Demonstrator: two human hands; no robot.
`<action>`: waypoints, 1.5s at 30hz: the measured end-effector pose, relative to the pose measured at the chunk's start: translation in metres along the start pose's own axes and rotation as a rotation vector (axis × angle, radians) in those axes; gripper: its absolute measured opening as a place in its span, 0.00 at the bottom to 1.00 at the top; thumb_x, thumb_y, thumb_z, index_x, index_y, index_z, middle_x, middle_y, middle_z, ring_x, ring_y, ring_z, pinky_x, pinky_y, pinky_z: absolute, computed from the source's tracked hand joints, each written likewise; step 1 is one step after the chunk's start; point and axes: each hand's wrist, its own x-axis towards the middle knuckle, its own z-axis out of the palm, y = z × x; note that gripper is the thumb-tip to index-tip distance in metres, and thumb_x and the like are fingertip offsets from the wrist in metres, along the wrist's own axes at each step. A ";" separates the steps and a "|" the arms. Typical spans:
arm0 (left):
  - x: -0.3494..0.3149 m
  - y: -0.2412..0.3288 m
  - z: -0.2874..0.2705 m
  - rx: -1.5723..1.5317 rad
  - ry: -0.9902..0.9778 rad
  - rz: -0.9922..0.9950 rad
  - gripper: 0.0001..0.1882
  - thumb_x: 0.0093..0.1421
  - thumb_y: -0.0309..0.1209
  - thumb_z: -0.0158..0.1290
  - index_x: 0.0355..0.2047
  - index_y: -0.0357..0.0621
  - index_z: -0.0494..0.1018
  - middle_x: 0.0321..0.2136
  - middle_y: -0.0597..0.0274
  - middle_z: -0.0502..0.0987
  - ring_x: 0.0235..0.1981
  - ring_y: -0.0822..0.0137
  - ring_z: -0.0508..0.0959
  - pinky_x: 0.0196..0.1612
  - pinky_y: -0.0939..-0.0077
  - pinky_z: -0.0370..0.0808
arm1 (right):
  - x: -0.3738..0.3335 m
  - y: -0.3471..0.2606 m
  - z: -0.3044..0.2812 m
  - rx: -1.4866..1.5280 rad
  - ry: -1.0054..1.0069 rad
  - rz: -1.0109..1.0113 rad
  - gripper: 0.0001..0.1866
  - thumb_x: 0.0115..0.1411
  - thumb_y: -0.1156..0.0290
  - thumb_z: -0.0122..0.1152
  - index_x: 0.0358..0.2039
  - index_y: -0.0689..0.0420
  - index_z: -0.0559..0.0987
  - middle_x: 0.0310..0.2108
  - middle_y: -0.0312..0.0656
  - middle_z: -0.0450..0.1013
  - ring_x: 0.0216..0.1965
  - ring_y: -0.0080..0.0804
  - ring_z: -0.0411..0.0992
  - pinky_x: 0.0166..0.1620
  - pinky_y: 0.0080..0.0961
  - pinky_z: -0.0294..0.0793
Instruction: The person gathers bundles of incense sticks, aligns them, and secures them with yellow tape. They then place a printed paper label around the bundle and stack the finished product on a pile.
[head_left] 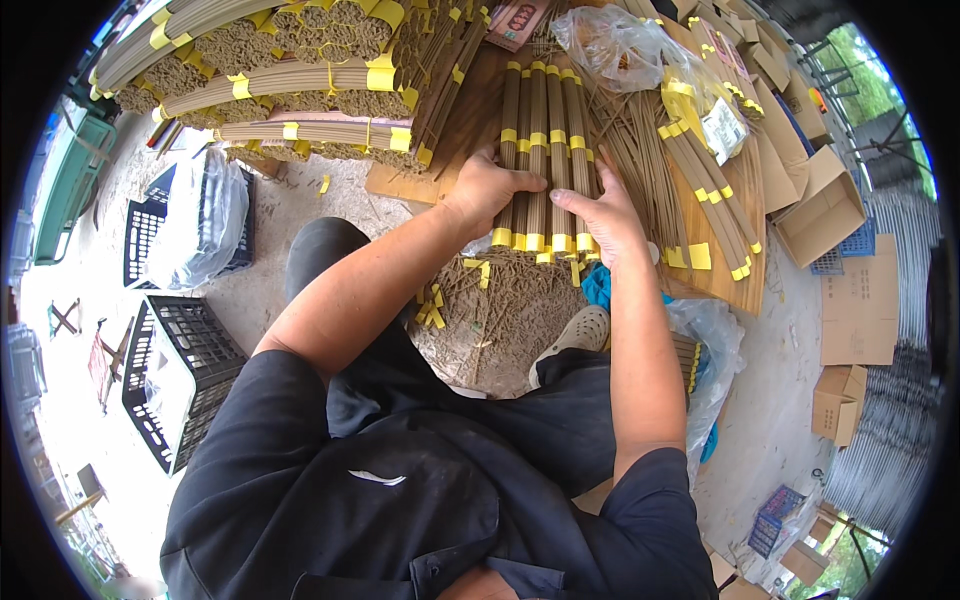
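Observation:
A row of several brown incense stick bundles [538, 160], each bound with yellow paper bands, lies side by side on the wooden table [742, 288]. My left hand [487, 192] presses the row's left side, its thumb laid across the sticks. From the right side, my right hand [608, 212] holds the same row, thumb on top and fingers along the outer edge. Some fingers are hidden beside the bundles. Just right of my right hand are loose incense sticks [640, 165] and more banded bundles [700, 185].
Stacked incense bundles [275, 78] rise at the far left of the table. A clear plastic bag [610, 45] lies at its back. Black crates [185, 365] stand on the floor at left; cardboard boxes [818, 208] are at right. Broken sticks and yellow scraps [430, 308] litter the floor below.

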 end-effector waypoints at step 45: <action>0.007 -0.036 -0.030 1.186 0.055 0.755 0.23 0.73 0.39 0.50 0.60 0.34 0.73 0.54 0.50 0.79 0.52 0.64 0.78 0.57 0.73 0.72 | -0.334 0.481 -0.245 -0.257 1.324 0.982 0.30 0.57 0.50 0.70 0.47 0.67 0.82 0.45 0.60 0.80 0.49 0.55 0.78 0.51 0.41 0.75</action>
